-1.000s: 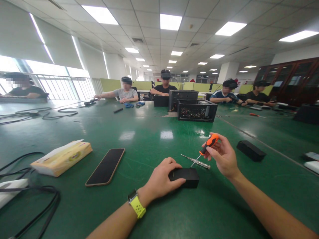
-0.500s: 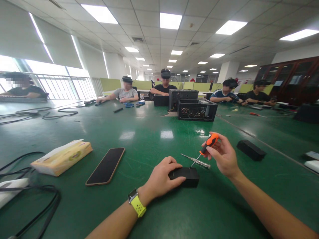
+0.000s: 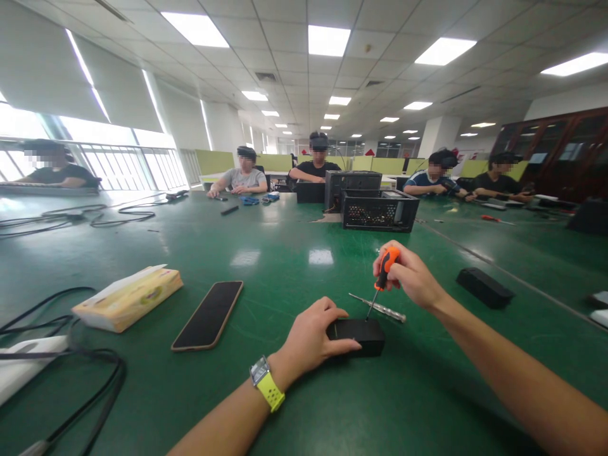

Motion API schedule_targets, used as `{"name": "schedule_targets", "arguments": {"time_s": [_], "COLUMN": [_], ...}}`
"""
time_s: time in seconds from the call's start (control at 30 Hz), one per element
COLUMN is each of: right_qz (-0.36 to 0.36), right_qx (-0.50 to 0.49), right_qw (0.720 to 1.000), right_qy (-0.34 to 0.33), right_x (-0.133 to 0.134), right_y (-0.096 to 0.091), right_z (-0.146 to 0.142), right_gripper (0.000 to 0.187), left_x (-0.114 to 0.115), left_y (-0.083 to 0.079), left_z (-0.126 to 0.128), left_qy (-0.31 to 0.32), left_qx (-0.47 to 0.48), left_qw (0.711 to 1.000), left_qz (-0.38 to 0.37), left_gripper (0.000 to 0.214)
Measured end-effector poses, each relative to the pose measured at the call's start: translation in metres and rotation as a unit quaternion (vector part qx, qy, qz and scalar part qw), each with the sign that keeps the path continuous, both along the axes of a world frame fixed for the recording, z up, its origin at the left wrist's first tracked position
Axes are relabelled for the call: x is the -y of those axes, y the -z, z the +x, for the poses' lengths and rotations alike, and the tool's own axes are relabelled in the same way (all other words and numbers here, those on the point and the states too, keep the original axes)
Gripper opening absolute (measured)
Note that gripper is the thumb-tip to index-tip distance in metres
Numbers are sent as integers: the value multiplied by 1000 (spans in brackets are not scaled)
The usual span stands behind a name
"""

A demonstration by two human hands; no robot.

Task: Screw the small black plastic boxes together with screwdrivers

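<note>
A small black rectangular box (image 3: pixel 368 339) lies on the green table, its left end gripped between the thumb and fingers of my left hand (image 3: pixel 313 339). My right hand (image 3: pixel 408 272) is closed around the orange and black handle of a screwdriver (image 3: pixel 388 261). The shaft slants down to the top face of the box, and the tip meets it near the far edge. What the tip rests in is too small to make out. Just behind the box lies a second, slim screwdriver (image 3: pixel 387 310) with a clear handle.
Left of my hands are a phone (image 3: pixel 209 315), a tissue pack (image 3: pixel 133 296) and black cables (image 3: pixel 107 399). Another black block (image 3: pixel 484 287) lies to the right. Farther back stand an open black computer case (image 3: pixel 377 212) and a red screwdriver (image 3: pixel 496 219). Several people sit around the table.
My right hand has tipped the screwdriver more upright, its handle shifting left. The left hand still grips the box. Across the table, a person in grey has drawn an arm back. The view has shifted slightly.
</note>
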State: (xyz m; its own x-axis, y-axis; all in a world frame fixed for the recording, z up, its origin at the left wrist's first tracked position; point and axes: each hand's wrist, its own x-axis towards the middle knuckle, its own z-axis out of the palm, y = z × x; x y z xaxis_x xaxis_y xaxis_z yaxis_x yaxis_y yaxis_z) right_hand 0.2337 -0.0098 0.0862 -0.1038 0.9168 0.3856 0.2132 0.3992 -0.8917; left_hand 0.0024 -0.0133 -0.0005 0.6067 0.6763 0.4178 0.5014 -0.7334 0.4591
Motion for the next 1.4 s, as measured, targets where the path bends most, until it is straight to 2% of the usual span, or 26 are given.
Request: {"name": "schedule_targets", "arguments": {"time_s": [0.17, 0.27, 0.37, 0.43, 0.53, 0.63, 0.87, 1.03, 1.13, 1.27, 1.4], "right_qz": [-83, -93, -86, -74, -8, 57, 56, 69, 77, 86, 19], "right_qx": [-28, -24, 11, 39, 100, 146, 110, 61, 66, 155, 197], "right_qw": [996, 994, 994, 995, 995, 987, 990, 994, 993, 982, 980], "right_qy": [-35, -53, -64, -50, 0, 23, 68, 58, 67, 62, 10], "right_x": [-6, -4, -1, 0, 0, 1, 8, 3, 1, -1, -2], "right_y": [-8, -8, -9, -10, -12, -12, -14, -4, 0, -11, -30], "right_z": [-3, -2, -1, 0, 2, 5, 12, 23, 19, 7, 2], "right_gripper": [26, 25, 19, 29, 39, 36, 29, 23, 22, 28, 33], "left_x": [-2, -3, -3, -2, -2, -2, -1, -2, -2, -3, -3], "left_y": [1, 2, 3, 1, -3, -7, -6, -4, -4, -3, -2], "left_z": [0, 1, 2, 2, 0, -1, -2, 0, 0, -1, -2], "left_qy": [-15, -17, -17, -17, -17, -18, -18, -17, -16, -14, -15], "left_qx": [6, 11, 10, 7, -3, -15, -7, 2, 4, 3, -1], "left_qw": [1000, 1000, 1000, 1000, 1000, 1000, 1000, 1000, 1000, 1000, 999], "left_qz": [2, 1, 0, -3, -12, -14, -6, -7, -2, 17, 35], "left_gripper": [53, 53, 50, 49, 48, 47, 42, 41, 42, 43, 45]}}
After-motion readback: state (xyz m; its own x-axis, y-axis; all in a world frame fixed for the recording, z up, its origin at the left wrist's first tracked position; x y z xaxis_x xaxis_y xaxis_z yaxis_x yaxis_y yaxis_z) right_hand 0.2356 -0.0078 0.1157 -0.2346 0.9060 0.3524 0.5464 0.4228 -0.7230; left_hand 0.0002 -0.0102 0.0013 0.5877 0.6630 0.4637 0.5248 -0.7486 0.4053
